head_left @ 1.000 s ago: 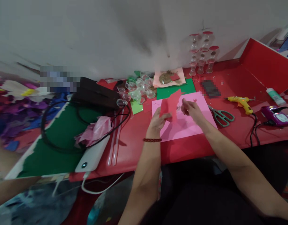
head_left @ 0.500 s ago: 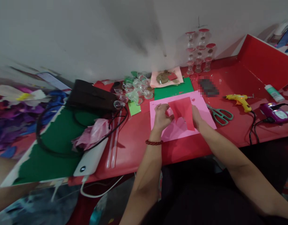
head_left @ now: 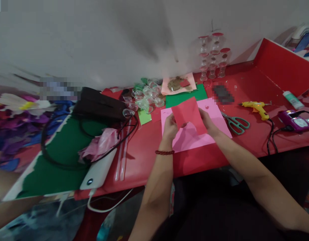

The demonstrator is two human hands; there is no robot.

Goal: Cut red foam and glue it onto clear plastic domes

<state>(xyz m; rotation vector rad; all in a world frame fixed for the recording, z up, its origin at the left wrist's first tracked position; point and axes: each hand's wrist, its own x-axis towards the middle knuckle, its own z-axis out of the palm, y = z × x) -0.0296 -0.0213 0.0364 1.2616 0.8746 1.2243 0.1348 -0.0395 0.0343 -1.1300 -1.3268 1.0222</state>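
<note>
A red paper piece (head_left: 188,113) with a curved cut-out in its lower edge is held up between both hands. My left hand (head_left: 170,126) grips its left side, fingers partly behind the paper. On the other side, my right hand (head_left: 207,121) holds the right edge, its fingertips partly hidden. Below the hands a pink sheet (head_left: 194,142) lies on the red table (head_left: 141,150). Green-handled scissors (head_left: 237,125) rest just right of the pink sheet.
A yellow glue gun (head_left: 257,108), a purple device (head_left: 295,121) and a glue bottle (head_left: 293,99) are at right. Clear plastic cups (head_left: 148,95) and stacked cups (head_left: 212,57) stand behind. At left are a black bag (head_left: 99,105), a power bank (head_left: 98,174) and another person's arm (head_left: 6,184).
The red paper has moved up and left and now shows flatter toward the camera. My left hand has closed in on its edge. The other person's arm at left has shifted.
</note>
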